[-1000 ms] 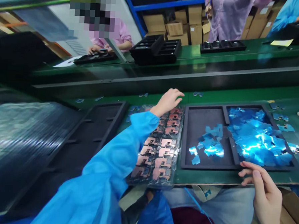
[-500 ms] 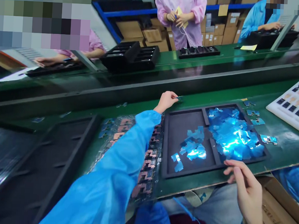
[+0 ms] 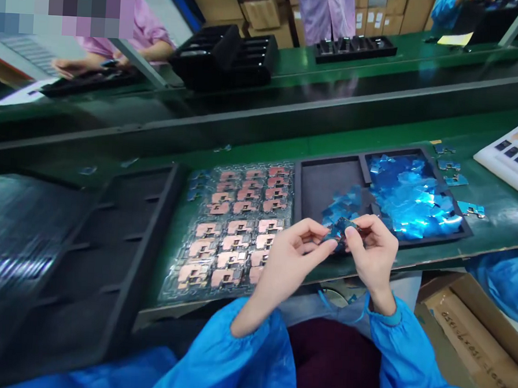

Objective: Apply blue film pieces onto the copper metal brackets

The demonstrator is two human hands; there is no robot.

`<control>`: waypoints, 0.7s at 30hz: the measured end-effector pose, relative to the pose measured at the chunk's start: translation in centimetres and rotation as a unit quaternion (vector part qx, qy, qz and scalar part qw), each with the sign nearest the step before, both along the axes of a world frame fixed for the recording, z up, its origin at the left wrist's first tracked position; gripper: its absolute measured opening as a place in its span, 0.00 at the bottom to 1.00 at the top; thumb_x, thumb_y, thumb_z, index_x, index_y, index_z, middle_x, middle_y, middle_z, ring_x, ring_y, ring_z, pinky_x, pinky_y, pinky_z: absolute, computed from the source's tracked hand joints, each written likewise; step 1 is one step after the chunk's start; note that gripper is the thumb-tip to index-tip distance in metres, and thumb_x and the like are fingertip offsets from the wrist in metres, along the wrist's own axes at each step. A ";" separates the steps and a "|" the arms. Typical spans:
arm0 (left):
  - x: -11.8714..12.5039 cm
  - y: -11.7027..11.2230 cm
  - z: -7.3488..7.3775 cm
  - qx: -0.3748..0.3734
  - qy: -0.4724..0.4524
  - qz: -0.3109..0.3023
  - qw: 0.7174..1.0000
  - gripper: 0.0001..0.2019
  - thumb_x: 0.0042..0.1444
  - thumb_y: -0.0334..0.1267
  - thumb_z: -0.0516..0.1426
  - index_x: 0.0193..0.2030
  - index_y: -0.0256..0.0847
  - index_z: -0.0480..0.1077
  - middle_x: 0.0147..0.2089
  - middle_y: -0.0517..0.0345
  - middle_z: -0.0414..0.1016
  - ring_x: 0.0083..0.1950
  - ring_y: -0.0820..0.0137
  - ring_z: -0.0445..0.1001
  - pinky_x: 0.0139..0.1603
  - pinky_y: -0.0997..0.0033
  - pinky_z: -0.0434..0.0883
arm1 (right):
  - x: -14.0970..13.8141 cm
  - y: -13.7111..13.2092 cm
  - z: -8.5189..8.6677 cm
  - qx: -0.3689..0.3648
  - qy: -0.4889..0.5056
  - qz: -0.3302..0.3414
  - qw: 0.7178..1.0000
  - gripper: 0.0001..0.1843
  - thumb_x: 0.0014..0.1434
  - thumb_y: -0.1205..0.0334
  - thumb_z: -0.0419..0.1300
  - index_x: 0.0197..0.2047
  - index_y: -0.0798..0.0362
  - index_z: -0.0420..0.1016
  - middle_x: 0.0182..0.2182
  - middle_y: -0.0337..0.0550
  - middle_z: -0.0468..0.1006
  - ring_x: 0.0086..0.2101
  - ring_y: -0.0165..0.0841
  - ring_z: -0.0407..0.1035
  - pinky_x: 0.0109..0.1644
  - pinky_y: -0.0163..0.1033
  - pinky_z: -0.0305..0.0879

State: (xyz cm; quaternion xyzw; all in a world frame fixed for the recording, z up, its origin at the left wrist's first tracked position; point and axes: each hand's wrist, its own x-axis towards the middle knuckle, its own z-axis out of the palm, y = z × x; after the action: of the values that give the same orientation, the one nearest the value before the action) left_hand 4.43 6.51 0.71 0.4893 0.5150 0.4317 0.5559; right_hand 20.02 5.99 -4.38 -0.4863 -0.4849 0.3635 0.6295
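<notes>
My left hand (image 3: pixel 291 255) and my right hand (image 3: pixel 374 252) meet in front of me, both pinched on one small blue-filmed part (image 3: pixel 339 232) held over the table's front edge. Just beyond it lies a black two-compartment tray (image 3: pixel 327 182) with a few blue film scraps (image 3: pixel 343 204) in its left pocket and a heap of them (image 3: pixel 410 196) in its right. To the left of the tray a clear sheet (image 3: pixel 235 222) carries rows of copper-coloured parts.
A large black tray (image 3: pixel 108 250) lies at the left. A white tray (image 3: pixel 510 152) with dark parts sits at the far right, loose blue pieces (image 3: pixel 453 169) beside it. Behind runs a conveyor (image 3: pixel 263 116); people in pink work at the far bench. A cardboard box (image 3: pixel 468 338) stands lower right.
My left hand has come back from the far side of the table with a small part. My right hand has left the tray's front edge, and both now pinch the part together.
</notes>
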 end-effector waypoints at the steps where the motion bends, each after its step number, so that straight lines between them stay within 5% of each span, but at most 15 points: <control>1: 0.1 -0.4 -0.4 -0.001 -0.009 0.006 1.000 0.09 0.52 0.37 0.73 0.34 0.41 0.78 0.32 0.62 0.79 0.34 0.71 0.81 0.38 0.75 0.80 | -0.1 -0.2 -0.3 0.009 -0.004 -0.006 1.000 0.13 0.67 0.53 0.67 0.33 0.50 0.76 0.27 0.35 0.77 0.24 0.28 0.72 0.27 0.33 0.71; 7: 0.6 -2.5 -2.1 0.012 -0.038 0.042 0.998 0.08 0.53 0.36 0.72 0.35 0.41 0.78 0.33 0.61 0.81 0.35 0.71 0.83 0.40 0.76 0.82 | 0.1 -1.0 -0.8 0.028 -0.048 -0.024 0.998 0.19 0.73 0.53 0.61 0.31 0.50 0.76 0.23 0.36 0.75 0.23 0.29 0.71 0.30 0.36 0.72; 12: 0.5 -3.1 -2.9 0.016 -0.063 0.060 0.996 0.08 0.55 0.37 0.72 0.39 0.41 0.79 0.32 0.62 0.80 0.34 0.71 0.82 0.40 0.74 0.84 | 0.2 -2.0 0.0 0.009 -0.067 0.017 0.998 0.08 0.71 0.56 0.65 0.41 0.50 0.81 0.33 0.39 0.83 0.29 0.30 0.78 0.32 0.34 0.77; 18: -0.1 -3.5 -3.2 0.030 -0.033 0.012 0.999 0.13 0.58 0.35 0.69 0.50 0.41 0.83 0.46 0.53 0.85 0.47 0.66 0.85 0.50 0.70 0.84 | 0.1 -2.0 0.0 0.043 -0.122 0.009 0.992 0.16 0.76 0.58 0.60 0.34 0.50 0.79 0.25 0.36 0.79 0.26 0.29 0.75 0.33 0.34 0.75; 21: -0.4 -3.6 -3.5 0.038 -0.014 0.043 0.998 0.12 0.57 0.36 0.68 0.48 0.41 0.82 0.46 0.53 0.85 0.46 0.65 0.85 0.48 0.70 0.84 | 0.2 -2.3 0.2 0.052 -0.183 -0.004 0.982 0.10 0.76 0.58 0.60 0.47 0.50 0.83 0.40 0.44 0.85 0.34 0.32 0.80 0.36 0.37 0.79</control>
State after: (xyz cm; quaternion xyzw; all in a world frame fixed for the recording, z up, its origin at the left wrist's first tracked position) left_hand 4.05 2.87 -2.76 0.4812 0.5107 0.4813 0.5253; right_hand 20.22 3.74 -4.18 -0.5130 -0.6085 0.2400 0.5559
